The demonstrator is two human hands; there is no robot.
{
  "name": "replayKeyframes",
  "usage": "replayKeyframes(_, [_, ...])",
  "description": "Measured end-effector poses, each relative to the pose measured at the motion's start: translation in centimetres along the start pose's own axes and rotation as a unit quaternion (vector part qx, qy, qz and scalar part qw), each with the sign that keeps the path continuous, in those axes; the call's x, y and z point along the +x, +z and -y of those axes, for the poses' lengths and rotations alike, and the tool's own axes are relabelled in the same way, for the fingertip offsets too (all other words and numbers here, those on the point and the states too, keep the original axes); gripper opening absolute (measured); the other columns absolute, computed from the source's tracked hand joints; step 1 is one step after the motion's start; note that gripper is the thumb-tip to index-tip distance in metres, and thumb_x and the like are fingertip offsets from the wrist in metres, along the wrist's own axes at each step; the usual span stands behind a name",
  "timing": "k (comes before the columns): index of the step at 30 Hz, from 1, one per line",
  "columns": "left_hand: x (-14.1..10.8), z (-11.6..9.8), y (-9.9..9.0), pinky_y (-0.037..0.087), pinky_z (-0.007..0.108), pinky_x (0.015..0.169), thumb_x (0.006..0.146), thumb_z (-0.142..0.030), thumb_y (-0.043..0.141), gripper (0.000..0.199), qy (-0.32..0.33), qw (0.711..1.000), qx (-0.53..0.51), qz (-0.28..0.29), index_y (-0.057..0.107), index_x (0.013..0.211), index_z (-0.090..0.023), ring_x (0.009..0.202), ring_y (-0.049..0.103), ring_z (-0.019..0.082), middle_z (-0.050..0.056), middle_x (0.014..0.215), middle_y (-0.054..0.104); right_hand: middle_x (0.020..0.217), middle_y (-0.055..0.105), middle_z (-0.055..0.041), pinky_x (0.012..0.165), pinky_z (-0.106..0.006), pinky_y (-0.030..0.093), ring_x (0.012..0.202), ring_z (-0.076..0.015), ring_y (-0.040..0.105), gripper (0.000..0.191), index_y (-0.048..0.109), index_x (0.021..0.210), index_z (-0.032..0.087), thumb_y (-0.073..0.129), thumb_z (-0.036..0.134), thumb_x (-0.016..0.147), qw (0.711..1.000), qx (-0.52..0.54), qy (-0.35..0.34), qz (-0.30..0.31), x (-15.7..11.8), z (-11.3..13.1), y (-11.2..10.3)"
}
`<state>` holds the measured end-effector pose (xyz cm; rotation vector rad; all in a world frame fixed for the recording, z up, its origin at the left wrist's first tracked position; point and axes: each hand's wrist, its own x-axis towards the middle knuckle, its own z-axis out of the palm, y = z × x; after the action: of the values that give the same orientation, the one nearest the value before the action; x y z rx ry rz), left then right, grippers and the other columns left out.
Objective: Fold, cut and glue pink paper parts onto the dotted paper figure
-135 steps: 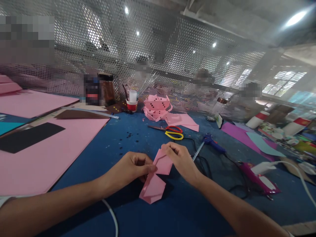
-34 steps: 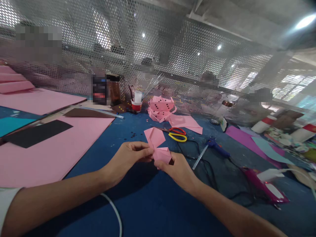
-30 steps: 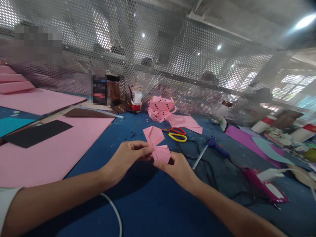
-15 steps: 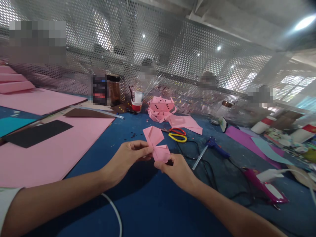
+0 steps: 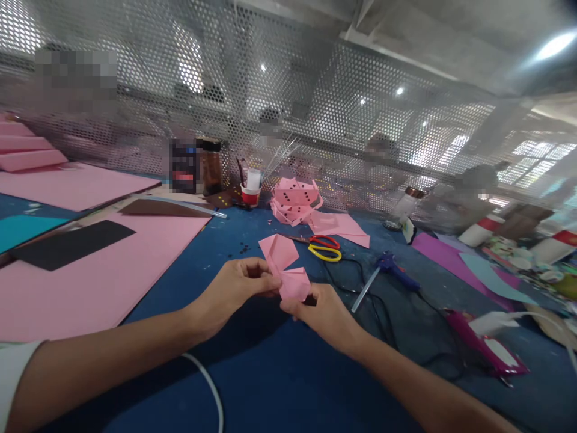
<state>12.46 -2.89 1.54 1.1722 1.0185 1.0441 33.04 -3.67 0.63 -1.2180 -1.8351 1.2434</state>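
Both hands hold a small folded pink paper piece (image 5: 294, 284) over the blue table. It has an upper flap standing up to the left and a rounded lower lobe. My left hand (image 5: 238, 291) pinches its left side between thumb and fingers. At the lower right, my right hand (image 5: 322, 310) grips the lobe, with its fingertips partly hidden behind the paper. Just beyond the paper lie scissors (image 5: 325, 248) with one red and one yellow handle. Farther back stands a pink folded-paper shape (image 5: 295, 201) with black dots.
Large pink sheets (image 5: 90, 300) and a black paper strip (image 5: 74, 243) cover the left side. To the right are a blue glue gun (image 5: 396, 273) with a trailing cord and a magenta power strip (image 5: 487, 349). A red-and-white cup (image 5: 250, 195) stands near the perforated metal screen (image 5: 315, 90).
The pink paper piece has tilted slightly and sits a little lower in my fingers. Both hands keep their grip and have barely moved.
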Motion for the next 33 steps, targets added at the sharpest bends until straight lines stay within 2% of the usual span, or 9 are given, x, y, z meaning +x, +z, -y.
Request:
replayKeyframes(2, [0.1, 0.0, -0.1, 0.053, 0.027, 0.076, 0.069, -0.036, 0.087, 0.026, 0.000, 1.000, 0.000, 0.000, 0.073, 0.078, -0.016, 0.074, 0.064, 0.015, 0.000, 0.075, 0.071, 0.082, 0.067, 0.0001, 0.066, -0.025, 0.044, 0.074, -0.0151, 0.057, 0.025, 0.071, 0.089, 0.017, 0.077, 0.040, 0.083, 1.000, 0.000, -0.022, 0.008, 0.1, 0.0, -0.4])
replayKeyframes(4, [0.0, 0.0, 0.0, 0.052, 0.026, 0.073, 0.068, -0.035, 0.087, 0.025, -0.005, 1.000, 0.011, 0.008, 0.072, 0.076, -0.017, 0.070, 0.063, 0.014, -0.001, 0.072, 0.071, 0.104, 0.071, -0.0036, 0.076, -0.028, 0.050, 0.088, -0.0190, 0.064, 0.042, 0.068, 0.113, 0.019, 0.080, 0.045, 0.082, 0.999, 0.020, -0.039, -0.012, 0.3, 0.0, -0.9])
replayKeyframes(7, [-0.3, 0.2, 0.5, 0.049, 0.026, 0.068, 0.066, -0.033, 0.085, 0.023, -0.022, 0.997, 0.050, 0.050, 0.070, 0.072, -0.017, 0.065, 0.061, 0.013, -0.001, 0.067, 0.071, 0.118, 0.070, -0.0073, 0.087, -0.032, 0.052, 0.101, -0.0214, 0.066, 0.049, 0.064, 0.124, 0.020, 0.073, 0.053, 0.088, 0.994, 0.060, -0.069, -0.057, 0.5, 0.4, -1.8])
replayKeyframes(9, [-0.6, 0.4, 0.9, 0.049, 0.026, 0.067, 0.064, -0.031, 0.084, 0.022, -0.035, 0.993, 0.072, 0.082, 0.068, 0.071, -0.017, 0.064, 0.062, 0.014, -0.001, 0.067, 0.071, 0.116, 0.071, -0.0068, 0.089, -0.032, 0.052, 0.101, -0.0207, 0.066, 0.044, 0.067, 0.121, 0.021, 0.070, 0.053, 0.091, 0.991, 0.055, -0.089, -0.078, 0.4, 0.8, -2.3])
replayKeyframes(15, [-1.3, 1.0, 1.2, 0.047, 0.026, 0.067, 0.071, -0.028, 0.075, 0.015, -0.040, 0.979, 0.138, 0.141, 0.070, 0.081, -0.017, 0.070, 0.065, 0.017, -0.001, 0.075, 0.071, 0.094, 0.073, -0.0019, 0.078, -0.027, 0.049, 0.087, -0.0165, 0.064, 0.023, 0.075, 0.099, 0.020, 0.069, 0.041, 0.093, 0.991, 0.013, -0.098, -0.091, 0.0, 1.7, -2.4])
replayKeyframes(19, [-1.6, 1.3, 1.2, 0.044, 0.025, 0.065, 0.073, -0.025, 0.071, 0.012, -0.035, 0.973, 0.154, 0.166, 0.071, 0.082, -0.018, 0.067, 0.061, 0.015, -0.003, 0.073, 0.068, 0.082, 0.068, 0.0007, 0.073, -0.026, 0.046, 0.078, -0.0144, 0.059, 0.015, 0.070, 0.084, 0.019, 0.067, 0.032, 0.092, 0.988, 0.000, -0.116, -0.098, -0.1, 1.8, -2.3])
replayKeyframes(24, [-2.0, 1.0, 1.5, 0.040, 0.022, 0.061, 0.071, -0.022, 0.071, 0.010, -0.054, 0.970, 0.152, 0.183, 0.071, 0.081, -0.019, 0.065, 0.058, 0.013, -0.005, 0.070, 0.065, 0.077, 0.063, 0.0029, 0.071, -0.025, 0.043, 0.074, -0.0129, 0.056, 0.011, 0.065, 0.079, 0.020, 0.063, 0.022, 0.089, 0.988, -0.023, -0.122, -0.096, -0.3, 2.1, -2.2])
replayKeyframes(29, [-1.7, 0.9, 1.4, 0.042, 0.023, 0.062, 0.070, -0.024, 0.072, 0.011, -0.069, 0.971, 0.138, 0.182, 0.070, 0.080, -0.018, 0.066, 0.059, 0.013, -0.004, 0.072, 0.067, 0.081, 0.066, 0.0017, 0.073, -0.025, 0.044, 0.078, -0.0137, 0.058, 0.014, 0.068, 0.084, 0.020, 0.065, 0.030, 0.092, 0.990, -0.016, -0.108, -0.087, 0.0, 1.7, -2.2])
replayKeyframes(33, [-1.2, 0.7, 1.2, 0.042, 0.024, 0.063, 0.068, -0.029, 0.074, 0.017, -0.065, 0.976, 0.140, 0.156, 0.070, 0.079, -0.017, 0.066, 0.060, 0.014, -0.003, 0.071, 0.068, 0.080, 0.064, 0.0014, 0.068, -0.025, 0.042, 0.074, -0.0138, 0.054, 0.025, 0.068, 0.085, 0.019, 0.063, 0.041, 0.095, 0.989, -0.011, -0.094, -0.113, 0.5, 1.0, -2.5])
